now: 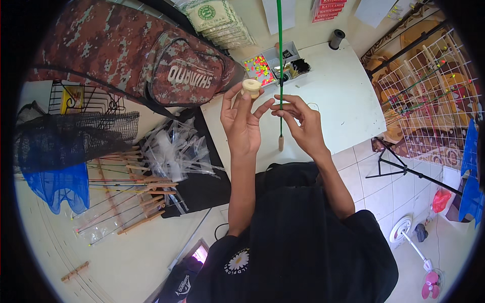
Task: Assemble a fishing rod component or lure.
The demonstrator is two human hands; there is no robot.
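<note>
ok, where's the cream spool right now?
Head view, upper middle: the cream spool is held up in the left hand, left of the green rod.

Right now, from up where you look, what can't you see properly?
All in the head view:
- Green rod: its top end is cut off by the upper edge.
- Spool: partly hidden by the left hand.
- Any thread near the right hand: too thin to tell.
- Pink and yellow bits: too small for exact shapes.
</note>
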